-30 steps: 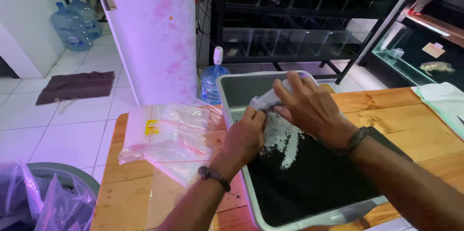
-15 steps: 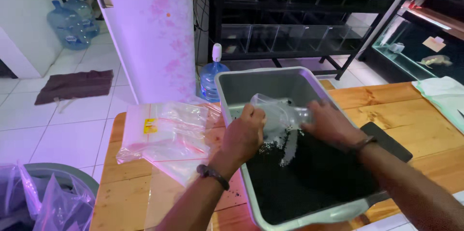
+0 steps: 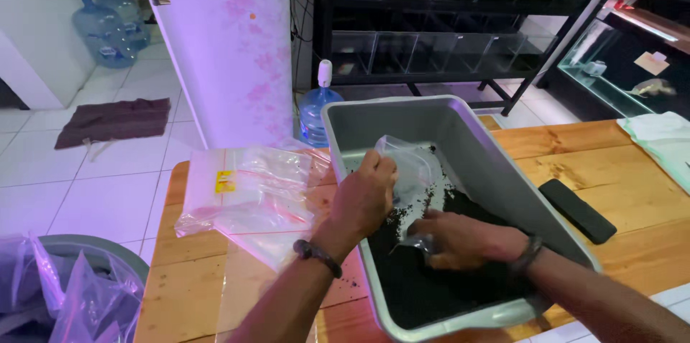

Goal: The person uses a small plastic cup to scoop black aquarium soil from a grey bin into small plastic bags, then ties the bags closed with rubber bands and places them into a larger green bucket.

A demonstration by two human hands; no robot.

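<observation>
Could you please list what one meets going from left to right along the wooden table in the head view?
Stack of clear plastic zip bags → left hand holding a small clear plastic bag → right hand in the grey plastic tub of black granules → flat black rectangular phone → pale green cloth.

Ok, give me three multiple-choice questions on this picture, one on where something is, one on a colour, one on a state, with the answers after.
1. Where does the black phone-like slab lie?
A. on the wooden table, right of the grey tray
B. inside the tray
C. on the floor

2. What colour is the loose material in the tray?
A. white
B. black
C. red

3. How is the clear bag in the tray held?
A. by no hand
B. by the right hand alone
C. by both hands

Answers: 1 A, it rests on bare wood beside the tray wall. 2 B, a dark granular heap fills the tray floor. 3 C, the left hand grips its top, the right hand its lower end.
</observation>
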